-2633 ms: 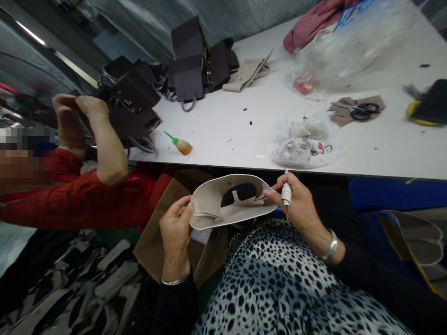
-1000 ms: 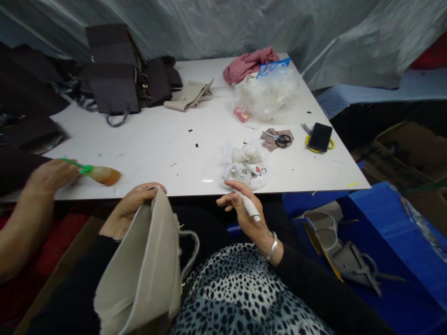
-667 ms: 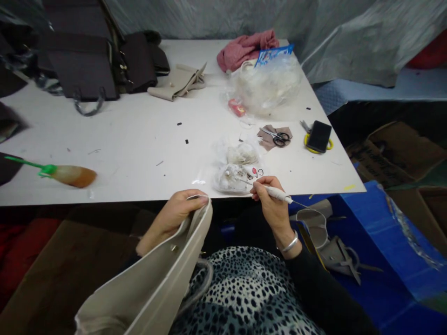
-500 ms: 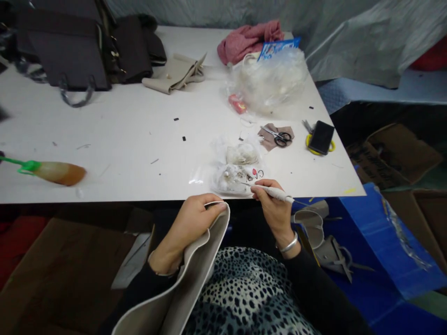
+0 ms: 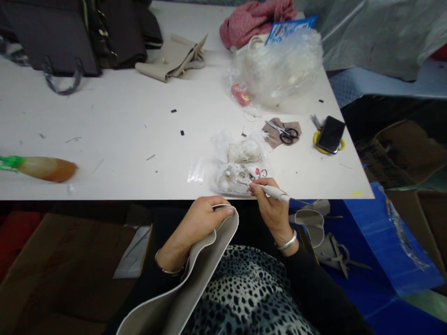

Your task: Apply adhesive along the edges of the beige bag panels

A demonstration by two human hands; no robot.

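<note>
My left hand (image 5: 203,219) pinches the upper edge of a light grey-beige bag panel (image 5: 206,265), which hangs folded open below the table edge. In my right hand (image 5: 271,208) is a thin pointed tool with a wrapped white handle (image 5: 274,192), like an awl. Its tip points left, over a clear plastic bag (image 5: 230,184) that lies at the table's front edge. White fluffy material with dark specks sits in that bag, and red and black marks show on it. Whether the tip touches the bag I cannot tell.
On the white table (image 5: 115,153) are an orange-filled bottle (image 5: 49,168), black-handled scissors (image 5: 287,134) on a brown scrap, and a black phone-like object (image 5: 331,134) over yellow handles. Farther back are dark handbags (image 5: 49,37), a beige piece (image 5: 171,60), a large plastic bag (image 5: 279,65) and pink cloth (image 5: 254,21).
The view has shifted slightly, so the table things sit a little differently in it. My left hand and the panel are a bit nearer the right hand. Both hands keep their hold.
</note>
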